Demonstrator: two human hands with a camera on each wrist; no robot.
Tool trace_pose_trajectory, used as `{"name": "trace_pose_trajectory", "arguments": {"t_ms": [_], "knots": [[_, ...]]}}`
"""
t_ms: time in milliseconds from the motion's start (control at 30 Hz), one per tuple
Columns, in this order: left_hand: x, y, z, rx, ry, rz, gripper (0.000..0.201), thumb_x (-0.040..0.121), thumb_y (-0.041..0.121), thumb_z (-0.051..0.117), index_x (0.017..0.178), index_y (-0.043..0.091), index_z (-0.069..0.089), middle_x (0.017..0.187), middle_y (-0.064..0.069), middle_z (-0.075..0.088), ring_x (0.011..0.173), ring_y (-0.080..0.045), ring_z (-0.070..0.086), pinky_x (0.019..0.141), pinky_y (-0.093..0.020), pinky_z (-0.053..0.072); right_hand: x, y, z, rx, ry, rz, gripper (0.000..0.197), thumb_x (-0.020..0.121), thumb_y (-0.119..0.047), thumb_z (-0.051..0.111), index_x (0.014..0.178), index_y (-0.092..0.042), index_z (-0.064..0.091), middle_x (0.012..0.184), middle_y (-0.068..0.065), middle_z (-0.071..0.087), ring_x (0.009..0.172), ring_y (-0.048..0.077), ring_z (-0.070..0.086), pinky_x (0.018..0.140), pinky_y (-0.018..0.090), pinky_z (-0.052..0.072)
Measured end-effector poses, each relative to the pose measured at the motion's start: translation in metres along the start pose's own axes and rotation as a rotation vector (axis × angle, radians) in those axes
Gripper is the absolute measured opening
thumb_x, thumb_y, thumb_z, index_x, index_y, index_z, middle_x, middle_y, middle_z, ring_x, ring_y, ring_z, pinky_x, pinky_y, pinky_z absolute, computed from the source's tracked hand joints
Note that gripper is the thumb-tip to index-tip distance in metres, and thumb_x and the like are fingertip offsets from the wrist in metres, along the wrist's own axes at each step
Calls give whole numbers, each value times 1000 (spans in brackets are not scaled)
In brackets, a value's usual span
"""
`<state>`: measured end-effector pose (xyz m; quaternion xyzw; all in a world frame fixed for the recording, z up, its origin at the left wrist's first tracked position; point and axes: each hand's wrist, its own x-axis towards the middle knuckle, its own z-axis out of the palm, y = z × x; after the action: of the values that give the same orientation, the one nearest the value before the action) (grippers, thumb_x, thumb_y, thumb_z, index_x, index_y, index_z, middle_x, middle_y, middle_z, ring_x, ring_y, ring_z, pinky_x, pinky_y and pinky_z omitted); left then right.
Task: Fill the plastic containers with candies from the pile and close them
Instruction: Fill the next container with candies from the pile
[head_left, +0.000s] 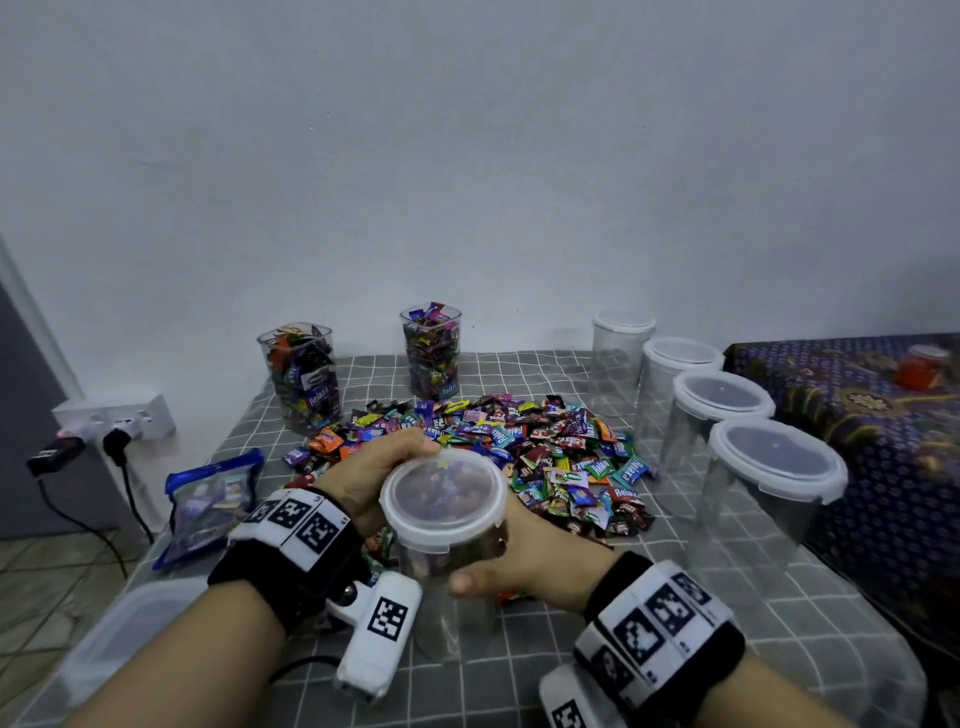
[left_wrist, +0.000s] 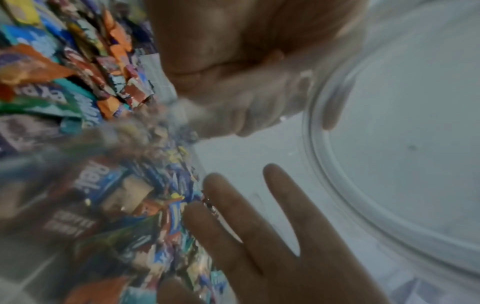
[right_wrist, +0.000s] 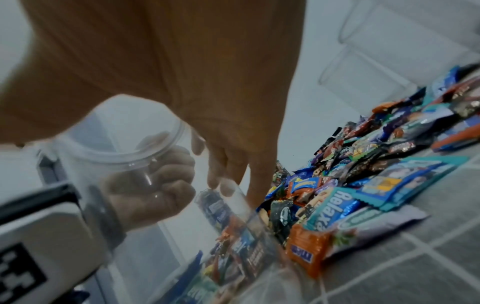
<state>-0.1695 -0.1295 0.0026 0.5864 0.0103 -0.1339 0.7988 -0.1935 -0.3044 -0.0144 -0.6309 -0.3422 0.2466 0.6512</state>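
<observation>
Both hands are on the tall clear plastic container with the white-rimmed round lid (head_left: 444, 499), which stands on the desk under its grey checked cloth (head_left: 675, 597), right in front of the person. The left hand (head_left: 374, 478) comes in from the far left side, its fingers curled over the lid's rim with the tips on the edge, and the right hand (head_left: 524, 561) cups the wall just below the lid, thumb forward and fingers wrapped round behind. That reads to me as one hand steadying the body so the other can seat the lid.

Through the wall you can see wrappers piled up inside, though I can't say whether they reach the brim. I can't tell whether the lid has snapped shut all round.

Just behind it lies the spread pile of bright wrapped candies (head_left: 519, 457), within easy reach. Two square clear tubs crammed with candies (head_left: 306, 379) stand lidless at the back. Along the right runs a row of four empty clear containers with white lids (head_left: 774, 462), lined up near the pile, presumably waiting their turn.

A blue-edged plastic bag (head_left: 208, 499) sits off to the left, and a flat clear tub (head_left: 119, 634) near the front-left corner.
</observation>
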Motion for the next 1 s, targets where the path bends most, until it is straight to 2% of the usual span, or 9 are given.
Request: {"name": "trace_pose_trajectory", "arguments": {"t_ms": [100, 233, 300, 367, 467, 600, 800, 900, 1000], "knots": [[1, 4, 4, 79, 75, 93, 30, 63, 10, 58, 35, 18, 49, 41, 3, 44, 37, -10, 46, 42, -18, 43, -5, 2, 0, -49, 24, 20, 71, 71, 28, 59, 118, -21, 41, 116, -6, 55, 104, -12, 55, 87, 7, 41], [-4, 8, 2, 372, 165, 206, 35, 82, 3, 65, 51, 12, 51, 43, 5, 50, 40, -7, 49, 43, -15, 42, -5, 11, -2, -123, 94, 25, 72, 71, 22, 66, 122, -22, 39, 115, -11, 56, 101, -16, 55, 84, 4, 40], [-9, 9, -1, 522, 225, 297, 23, 75, 18, 75, 69, 10, 55, 58, 4, 58, 55, -10, 55, 51, -15, 46, -5, 14, -2, -141, 112, 42, 80, 71, 12, 72, 134, -17, 33, 123, -9, 54, 106, -14, 53, 86, 4, 39], [-18, 13, -4, 626, 236, 326, 50, 53, 51, 78, 90, 23, 59, 83, 2, 63, 76, -12, 61, 69, -20, 51, -5, 14, -2, -152, 120, 52, 85, 71, 7, 75, 140, -13, 29, 127, -8, 53, 109, -14, 51, 87, 4, 38], [-34, 21, 0, 828, 36, 281, 88, 32, 84, 66, 111, 50, 47, 113, 13, 56, 99, -2, 60, 86, -24, 48, -5, 14, -2, -146, 127, 65, 85, 71, 11, 73, 140, -12, 29, 125, -7, 55, 110, -8, 54, 87, 6, 40], [-49, 29, 10, 1176, -95, 242, 93, 33, 77, 70, 113, 70, 24, 130, 18, 42, 119, -1, 46, 104, -30, 39, -6, 13, 0, -168, 137, 71, 82, 70, 6, 76, 136, -16, 33, 124, -7, 57, 112, -5, 55, 88, 9, 41], [-58, 29, 19, 1418, 33, 360, 94, 38, 75, 56, 127, 50, 43, 129, 22, 37, 120, 0, 41, 102, -29, 37, -8, 13, 1, -172, 144, 64, 85, 71, 9, 74, 139, -14, 29, 124, -10, 54, 108, -11, 54, 85, 5, 40], [-62, 27, 25, 1503, 83, 425, 87, 40, 74, 49, 121, 44, 54, 129, 24, 39, 119, 3, 41, 99, -24, 37, -8, 12, 2, -166, 143, 47, 82, 71, 12, 73, 134, -19, 30, 123, -11, 54, 108, -11, 54, 86, 6, 40], [-66, 33, 24, 1324, 127, 458, 72, 43, 67, 55, 110, 42, 62, 118, 22, 56, 106, -1, 56, 92, -28, 46, -6, 16, 1, -113, 136, 37, 83, 70, 17, 70, 131, -20, 28, 124, -1, 53, 104, -8, 57, 84, 10, 44]]}}
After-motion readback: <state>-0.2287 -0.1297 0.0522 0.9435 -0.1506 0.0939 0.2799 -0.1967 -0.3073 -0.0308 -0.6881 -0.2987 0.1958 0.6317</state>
